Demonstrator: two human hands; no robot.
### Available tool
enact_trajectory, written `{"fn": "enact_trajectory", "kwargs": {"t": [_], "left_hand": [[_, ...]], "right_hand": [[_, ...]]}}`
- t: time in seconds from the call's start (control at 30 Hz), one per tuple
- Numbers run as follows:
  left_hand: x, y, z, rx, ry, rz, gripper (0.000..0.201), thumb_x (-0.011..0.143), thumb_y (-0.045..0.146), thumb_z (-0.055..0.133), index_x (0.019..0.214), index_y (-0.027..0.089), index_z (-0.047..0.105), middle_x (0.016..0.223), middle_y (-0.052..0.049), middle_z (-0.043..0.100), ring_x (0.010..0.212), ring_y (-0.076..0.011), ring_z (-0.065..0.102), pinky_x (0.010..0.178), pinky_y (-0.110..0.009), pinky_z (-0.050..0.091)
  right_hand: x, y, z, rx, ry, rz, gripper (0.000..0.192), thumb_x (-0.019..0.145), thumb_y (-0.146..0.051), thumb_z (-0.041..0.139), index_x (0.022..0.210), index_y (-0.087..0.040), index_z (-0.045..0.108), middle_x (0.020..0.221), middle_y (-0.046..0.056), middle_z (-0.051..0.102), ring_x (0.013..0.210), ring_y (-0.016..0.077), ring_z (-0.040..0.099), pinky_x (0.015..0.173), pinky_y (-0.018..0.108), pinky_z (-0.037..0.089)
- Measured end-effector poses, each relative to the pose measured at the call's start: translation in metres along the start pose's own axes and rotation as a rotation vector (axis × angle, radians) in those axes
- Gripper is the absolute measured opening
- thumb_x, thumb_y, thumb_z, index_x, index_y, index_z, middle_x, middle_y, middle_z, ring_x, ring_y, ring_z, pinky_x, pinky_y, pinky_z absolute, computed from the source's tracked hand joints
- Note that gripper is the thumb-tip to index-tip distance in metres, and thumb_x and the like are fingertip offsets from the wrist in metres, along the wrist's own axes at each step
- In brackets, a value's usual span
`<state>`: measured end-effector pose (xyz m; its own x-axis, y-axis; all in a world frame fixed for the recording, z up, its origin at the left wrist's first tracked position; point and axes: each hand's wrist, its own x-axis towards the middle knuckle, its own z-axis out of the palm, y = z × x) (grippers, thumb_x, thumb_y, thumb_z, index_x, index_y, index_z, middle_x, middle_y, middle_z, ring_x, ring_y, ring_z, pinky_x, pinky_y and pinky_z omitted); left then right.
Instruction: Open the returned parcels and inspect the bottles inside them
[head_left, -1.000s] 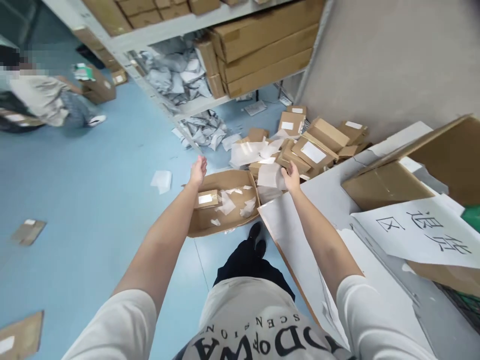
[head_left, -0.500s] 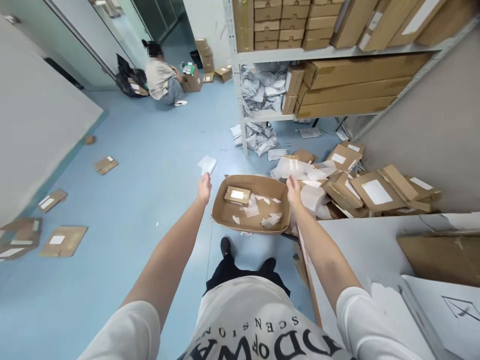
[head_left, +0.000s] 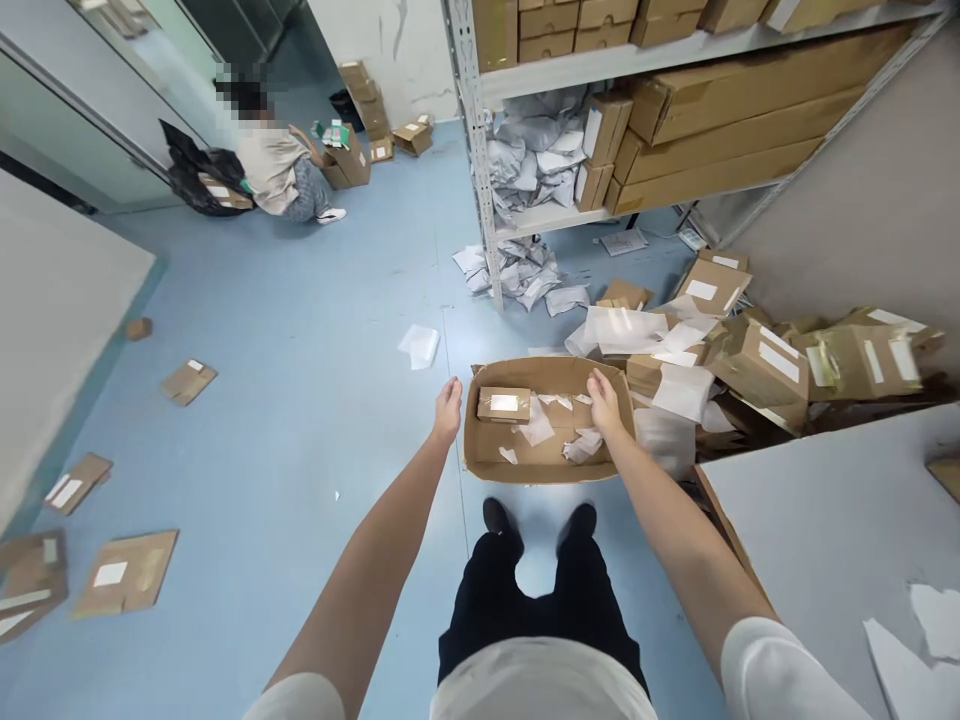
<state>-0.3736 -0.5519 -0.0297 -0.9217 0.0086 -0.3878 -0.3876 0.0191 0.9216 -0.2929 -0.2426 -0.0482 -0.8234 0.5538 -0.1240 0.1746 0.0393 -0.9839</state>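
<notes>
A shallow open cardboard box [head_left: 551,472] lies in front of my feet. Inside it are a small taped carton [head_left: 504,405] with a white label and several torn scraps of white wrapping [head_left: 536,425]. Just off the box's left rim is my left hand [head_left: 448,410], its fingers loosely bent with a small gap to the cardboard. My right hand [head_left: 602,402] hovers over the inner right side of the box, fingers partly spread. Neither hand visibly grips the rim, though contact on the right is hard to judge.
A metal shelf [head_left: 484,200] with cartons and grey mailing bags stands ahead. Boxes and wrapping [head_left: 765,370] pile up at right beside a white table [head_left: 840,520]. Flattened cartons [head_left: 127,570] lie at left. A person [head_left: 277,165] crouches at the back left.
My view has shifted and tilted down. Relative to the box, both hands have moved left, so the right one now overlaps the inside. The table has slid rightward in view.
</notes>
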Motion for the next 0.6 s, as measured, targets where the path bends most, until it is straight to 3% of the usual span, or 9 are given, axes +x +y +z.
{"fn": "enact_trajectory", "kwargs": {"t": [0.13,0.27,0.4,0.6], "left_hand": [[0.032,-0.046,0.006,0.007,-0.005,0.006,0.057,0.087,0.058,0.049,0.132,0.023,0.049,0.147,-0.009,0.040,0.139,-0.0261,0.032,0.112,-0.042,0.031],[0.070,-0.104,0.016,0.034,-0.031,0.080,0.052,0.090,0.055,0.044,0.130,0.024,0.053,0.144,-0.006,0.045,0.138,-0.0254,0.034,0.114,-0.041,0.028],[0.119,-0.180,0.024,0.079,0.020,0.154,0.052,0.091,0.053,0.043,0.130,0.020,0.054,0.144,-0.007,0.045,0.137,-0.0257,0.035,0.116,-0.038,0.024],[0.197,-0.308,0.037,0.150,0.050,0.169,0.056,0.089,0.054,0.046,0.132,0.018,0.052,0.145,-0.008,0.044,0.138,-0.0254,0.033,0.116,-0.034,0.022]], "right_hand": [[0.012,0.035,0.016,-0.026,-0.006,0.048,0.075,0.074,-0.066,0.055,0.133,-0.020,0.051,0.142,0.014,0.046,0.132,0.0280,0.043,0.111,0.047,0.033],[0.041,0.091,0.033,-0.083,-0.042,0.044,0.077,0.074,-0.068,0.053,0.134,-0.020,0.050,0.143,0.015,0.045,0.133,0.0276,0.041,0.111,0.048,0.032],[0.075,0.166,0.053,-0.096,-0.071,0.028,0.077,0.077,-0.068,0.050,0.136,-0.019,0.047,0.147,0.014,0.040,0.135,0.0264,0.039,0.111,0.046,0.031],[0.112,0.302,0.082,-0.069,-0.085,0.036,0.082,0.075,-0.070,0.049,0.138,-0.019,0.044,0.148,0.013,0.037,0.137,0.0256,0.035,0.113,0.045,0.028]]}}
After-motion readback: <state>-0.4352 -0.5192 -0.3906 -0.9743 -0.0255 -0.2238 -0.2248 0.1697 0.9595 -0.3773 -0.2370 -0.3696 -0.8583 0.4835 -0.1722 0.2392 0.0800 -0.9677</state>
